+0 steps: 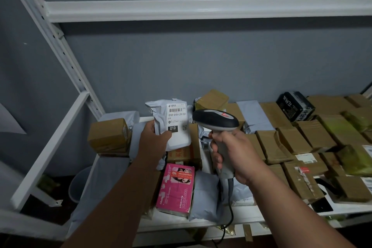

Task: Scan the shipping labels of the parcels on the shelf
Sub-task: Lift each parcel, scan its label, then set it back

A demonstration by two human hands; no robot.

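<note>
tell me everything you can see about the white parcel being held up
The white parcel is a crinkled, soft plastic mailer bag, held upright above the shelf's other parcels by the left hand, which grips its lower left edge. Its white shipping label faces the camera, showing a barcode, "010-010-L30-551" and a black "010" box. The scanner points toward it.

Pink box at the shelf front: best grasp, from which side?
Probably the long side edges of the pink box, coming from above. It lies flat, broad face up, with a grey bag close against its right edge, so the near short end is freer.
</note>
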